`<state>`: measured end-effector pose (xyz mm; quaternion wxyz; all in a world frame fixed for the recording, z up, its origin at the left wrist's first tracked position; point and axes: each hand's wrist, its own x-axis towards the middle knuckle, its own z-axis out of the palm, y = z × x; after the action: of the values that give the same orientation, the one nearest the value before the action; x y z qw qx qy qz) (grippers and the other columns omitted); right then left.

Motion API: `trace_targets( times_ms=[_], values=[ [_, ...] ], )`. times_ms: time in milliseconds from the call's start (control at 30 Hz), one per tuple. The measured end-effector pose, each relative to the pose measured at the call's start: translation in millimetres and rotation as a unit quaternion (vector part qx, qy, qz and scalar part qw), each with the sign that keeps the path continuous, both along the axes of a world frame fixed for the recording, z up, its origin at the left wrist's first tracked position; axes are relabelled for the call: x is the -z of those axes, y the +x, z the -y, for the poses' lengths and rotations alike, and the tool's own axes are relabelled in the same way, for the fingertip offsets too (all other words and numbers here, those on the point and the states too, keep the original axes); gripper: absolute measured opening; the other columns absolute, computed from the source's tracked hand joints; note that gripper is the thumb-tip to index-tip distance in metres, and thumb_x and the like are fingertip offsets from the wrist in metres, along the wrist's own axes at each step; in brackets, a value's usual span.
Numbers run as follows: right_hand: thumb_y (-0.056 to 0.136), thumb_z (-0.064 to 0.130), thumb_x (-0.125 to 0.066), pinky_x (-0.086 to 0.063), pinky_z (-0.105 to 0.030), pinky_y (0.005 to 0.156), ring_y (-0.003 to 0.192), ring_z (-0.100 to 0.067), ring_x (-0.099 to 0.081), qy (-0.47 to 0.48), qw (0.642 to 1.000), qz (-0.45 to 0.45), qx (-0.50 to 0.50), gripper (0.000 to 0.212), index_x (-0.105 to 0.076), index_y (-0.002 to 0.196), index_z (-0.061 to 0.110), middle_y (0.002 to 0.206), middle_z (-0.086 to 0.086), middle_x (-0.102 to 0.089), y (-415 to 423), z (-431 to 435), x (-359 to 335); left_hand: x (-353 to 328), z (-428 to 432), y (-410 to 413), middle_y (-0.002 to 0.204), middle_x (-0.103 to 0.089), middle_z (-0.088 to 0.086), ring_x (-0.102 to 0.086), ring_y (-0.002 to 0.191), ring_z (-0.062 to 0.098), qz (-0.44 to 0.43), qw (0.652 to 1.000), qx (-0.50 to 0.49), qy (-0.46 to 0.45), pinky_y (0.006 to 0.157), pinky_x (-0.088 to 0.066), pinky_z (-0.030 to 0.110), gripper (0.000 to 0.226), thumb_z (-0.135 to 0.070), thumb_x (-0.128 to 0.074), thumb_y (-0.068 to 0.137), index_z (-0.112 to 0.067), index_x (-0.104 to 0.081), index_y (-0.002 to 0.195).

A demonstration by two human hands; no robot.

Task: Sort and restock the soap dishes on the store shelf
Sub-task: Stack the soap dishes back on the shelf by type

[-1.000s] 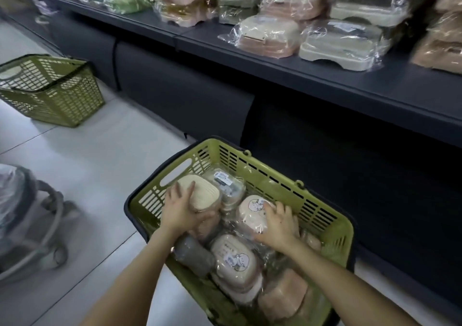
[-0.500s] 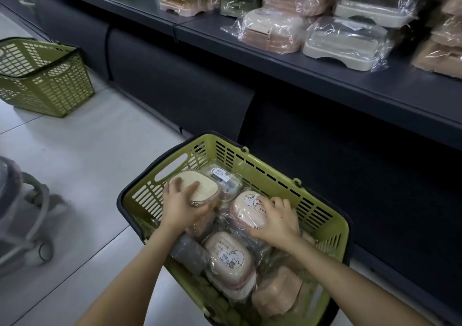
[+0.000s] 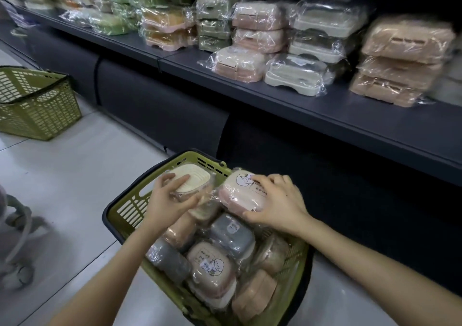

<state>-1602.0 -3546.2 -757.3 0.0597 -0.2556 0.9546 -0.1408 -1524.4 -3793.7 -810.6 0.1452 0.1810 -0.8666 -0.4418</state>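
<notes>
Nearest the camera, the green basket (image 3: 125, 208), a slotted plastic moulding, held film-wrapped soap dishes, among them a grey dish (image 3: 232, 233) and a labelled pink dish (image 3: 210, 265). All were rounded rectangles under crinkled clear wrap.

Against the view half a second earlier, both hands had risen from the load to rim level. The left hand (image 3: 167, 200) was clamped on a cream dish (image 3: 190, 179) with a ribbed lid. The right hand (image 3: 277, 203) had its fingers curled over a pink sticker dish (image 3: 240, 190). Both dishes were held above the basket's far end, clear of the pile.

The pick therefore appeared complete, with transfer outstanding.

Beyond, the dark matte shelf (image 3: 325, 116) carried shelf stacks (image 3: 310, 76) grouped by colour. A second basket (image 3: 37, 106) stood well apart on the floor.
</notes>
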Motion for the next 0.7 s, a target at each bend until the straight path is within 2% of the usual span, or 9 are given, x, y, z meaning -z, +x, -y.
trace_targets(
  times_ms=[33, 133, 233, 367, 433, 567, 700],
  values=[
    [0.059, 0.073, -0.062, -0.033, -0.032, 0.101, 0.118, -0.016, -0.035, -0.006, 1.0, -0.015, -0.001, 0.095, -0.034, 0.143, 0.037, 0.129, 0.004, -0.042, 3, -10, -16, -15, -7, -1, 0.134, -0.036, -0.003, -0.043, 0.121, 0.014, -0.019, 1.0, 0.011, 0.0, 0.093, -0.049, 0.022, 0.057, -0.032, -0.078, 0.074, -0.024, -0.059, 0.127],
    [0.054, 0.075, -0.053, -0.033, -0.03, 0.1, 0.115, -0.014, -0.035, -0.036, 0.997, -0.073, 0.005, 0.096, -0.037, 0.141, 0.038, 0.125, 0.008, -0.042, 14, -44, -62, -57, -31, -6, 0.13, -0.039, -0.006, -0.044, 0.122, 0.013, -0.084, 0.995, 0.051, -0.013, 0.101, -0.044, 0.032, 0.059, -0.049, -0.074, 0.063, -0.035, -0.058, 0.118],
    [0.048, 0.075, -0.046, -0.035, -0.029, 0.099, 0.113, -0.015, -0.039, -0.074, 0.986, -0.149, 0.032, 0.097, -0.045, 0.137, 0.035, 0.121, 0.008, -0.047, 22, -87, -101, -97, -64, -13, 0.129, -0.041, -0.009, -0.043, 0.118, 0.005, -0.135, 0.987, 0.076, -0.038, 0.1, -0.038, 0.024, 0.059, -0.065, -0.078, 0.059, -0.047, -0.057, 0.111],
    [0.052, 0.07, -0.058, -0.034, -0.029, 0.096, 0.113, -0.018, -0.04, -0.105, 0.968, -0.212, 0.088, 0.091, -0.049, 0.135, 0.033, 0.12, 0.005, -0.05, 23, -152, -142, -142, -117, -28, 0.13, -0.041, -0.006, -0.04, 0.118, 0.001, -0.186, 0.975, 0.113, -0.048, 0.103, -0.034, 0.021, 0.057, -0.057, -0.078, 0.063, -0.039, -0.059, 0.113],
    [0.055, 0.066, -0.069, -0.032, -0.03, 0.098, 0.116, -0.017, -0.038, -0.104, 0.963, -0.213, 0.127, 0.09, -0.048, 0.137, 0.035, 0.122, 0.005, -0.05, 17, -182, -156, -157, -143, -40, 0.129, -0.04, -0.008, -0.038, 0.119, 0.0, -0.205, 0.968, 0.135, -0.056, 0.104, -0.032, 0.018, 0.057, -0.057, -0.082, 0.063, -0.041, -0.058, 0.112],
    [0.058, 0.06, -0.071, -0.032, -0.036, 0.102, 0.12, -0.022, -0.037, -0.062, 0.957, -0.204, 0.197, 0.087, -0.046, 0.137, 0.035, 0.127, 0.0, -0.051, -12, -238, -168, -173, -192, -73, 0.128, -0.037, -0.011, -0.036, 0.121, 0.002, -0.198, 0.966, 0.156, -0.059, 0.102, -0.029, 0.014, 0.061, -0.055, -0.075, 0.061, -0.039, -0.059, 0.117],
    [0.06, 0.063, -0.07, -0.034, -0.038, 0.103, 0.123, -0.025, -0.038, -0.021, 0.956, -0.165, 0.24, 0.085, -0.045, 0.136, 0.036, 0.128, -0.003, -0.05, -37, -276, -162, -176, -243, -103, 0.13, -0.035, -0.006, -0.037, 0.128, 0.016, -0.17, 0.967, 0.168, -0.087, 0.109, -0.029, 0.027, 0.064, -0.047, -0.081, 0.068, -0.024, -0.062, 0.126]
  ],
)
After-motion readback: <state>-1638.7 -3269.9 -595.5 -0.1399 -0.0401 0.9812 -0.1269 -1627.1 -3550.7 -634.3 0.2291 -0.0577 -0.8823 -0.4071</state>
